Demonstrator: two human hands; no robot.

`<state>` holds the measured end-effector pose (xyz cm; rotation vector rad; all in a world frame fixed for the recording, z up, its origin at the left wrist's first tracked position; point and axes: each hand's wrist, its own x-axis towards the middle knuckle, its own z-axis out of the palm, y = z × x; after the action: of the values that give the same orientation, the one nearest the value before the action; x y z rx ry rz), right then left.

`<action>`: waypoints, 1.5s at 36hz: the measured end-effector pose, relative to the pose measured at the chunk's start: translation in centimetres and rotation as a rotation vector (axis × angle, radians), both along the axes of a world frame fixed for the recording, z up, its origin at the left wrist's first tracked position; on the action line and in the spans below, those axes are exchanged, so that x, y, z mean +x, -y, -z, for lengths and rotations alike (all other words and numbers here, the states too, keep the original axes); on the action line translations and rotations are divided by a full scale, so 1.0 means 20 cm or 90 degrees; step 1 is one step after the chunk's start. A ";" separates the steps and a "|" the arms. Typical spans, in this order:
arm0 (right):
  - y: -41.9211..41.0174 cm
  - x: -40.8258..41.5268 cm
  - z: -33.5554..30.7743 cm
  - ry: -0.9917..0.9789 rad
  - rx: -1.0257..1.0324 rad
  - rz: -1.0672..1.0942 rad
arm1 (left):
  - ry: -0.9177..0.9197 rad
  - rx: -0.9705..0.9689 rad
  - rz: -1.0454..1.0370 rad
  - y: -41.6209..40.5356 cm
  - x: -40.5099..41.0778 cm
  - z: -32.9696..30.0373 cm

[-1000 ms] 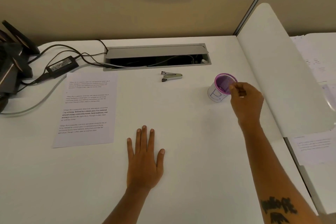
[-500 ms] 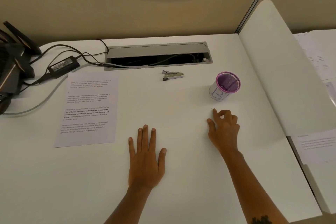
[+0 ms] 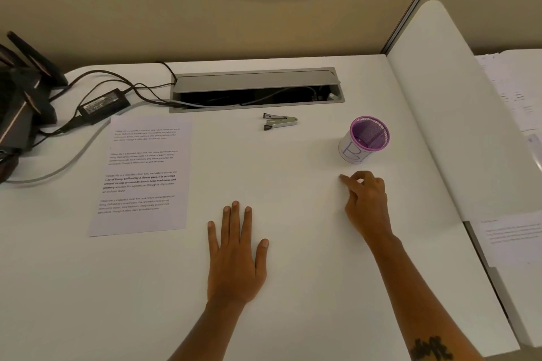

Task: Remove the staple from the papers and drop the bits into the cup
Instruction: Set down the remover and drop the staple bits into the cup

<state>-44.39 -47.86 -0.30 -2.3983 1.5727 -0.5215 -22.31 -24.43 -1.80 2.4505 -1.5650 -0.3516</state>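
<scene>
Both hands rest on the desk: your left hand (image 3: 234, 255) lies flat, fingers spread. Your right hand (image 3: 366, 202), near the cup (image 3: 363, 141), pinches its fingertips together, likely on a staple bit too small to see.

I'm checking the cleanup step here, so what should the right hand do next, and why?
Probably pinch at the desk under its fingertips and lift toward the cup. The right hand has its fingers curled down on the surface just in front of the cup, as if picking up a small bit; any bit there is too small to see. The left hand lies flat, and the staple remover sits unused.
</scene>
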 end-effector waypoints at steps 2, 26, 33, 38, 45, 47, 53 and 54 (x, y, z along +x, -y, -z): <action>-0.01 0.00 -0.01 0.036 0.015 0.021 | 0.001 0.000 0.000 0.00 0.00 0.00; 0.20 0.01 -0.10 0.031 0.123 -0.075 | -0.003 0.002 0.000 0.00 0.00 -0.01; 0.17 0.03 -0.10 -0.001 0.077 -0.088 | 0.000 0.006 0.001 0.00 0.00 -0.01; 0.14 0.06 -0.08 -0.049 0.059 -0.086 | 0.003 0.008 0.001 0.00 0.00 -0.01; 0.09 0.10 -0.10 -0.134 0.100 -0.045 | 0.003 0.010 0.002 0.00 0.00 -0.01; 0.09 0.10 -0.10 -0.153 0.104 -0.044 | 0.000 0.005 0.002 0.00 0.00 -0.01; 0.10 0.08 -0.17 -0.114 0.179 -0.020 | 0.002 0.007 0.001 0.00 0.00 -0.01; 0.11 0.08 -0.20 -0.093 0.187 -0.005 | 0.001 0.007 0.001 0.00 0.00 -0.01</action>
<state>-42.88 -50.04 3.75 -2.2595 1.5705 -0.1035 -22.36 -24.42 -1.55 2.4594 -1.5693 -0.3589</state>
